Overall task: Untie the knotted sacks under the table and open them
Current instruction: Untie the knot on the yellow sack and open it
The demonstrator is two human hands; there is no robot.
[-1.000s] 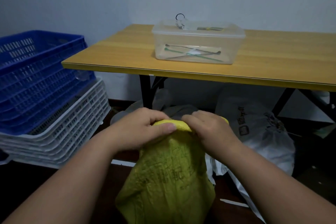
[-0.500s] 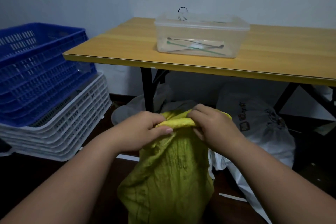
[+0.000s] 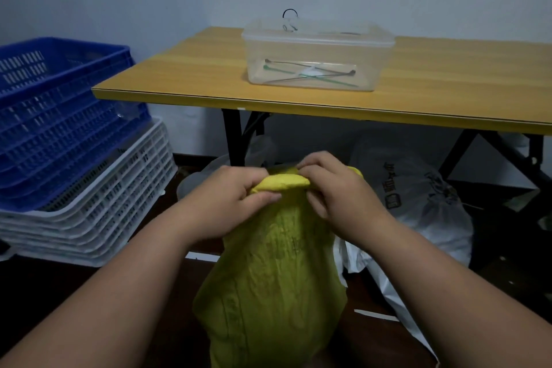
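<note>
A yellow-green woven sack (image 3: 274,287) stands on the dark floor in front of the table, its bunched top held up between both hands. My left hand (image 3: 230,203) grips the left side of the rolled top edge, thumb underneath. Across from it, my right hand (image 3: 334,191) pinches the right side of the same edge with curled fingers. A white printed sack (image 3: 418,200) lies under the wooden table (image 3: 448,89), to the right behind the yellow one. Another pale sack (image 3: 263,149) shows by the table leg.
A clear lidded plastic box (image 3: 316,54) holding thin sticks sits on the table. Stacked blue crates (image 3: 59,116) and white crates (image 3: 113,194) stand at the left against the wall. Black table legs (image 3: 233,134) frame the space under the table.
The sack's top edge has been rolled into a tighter, flatter fold between my hands. The view has tilted slightly, and both hands keep their hold.
</note>
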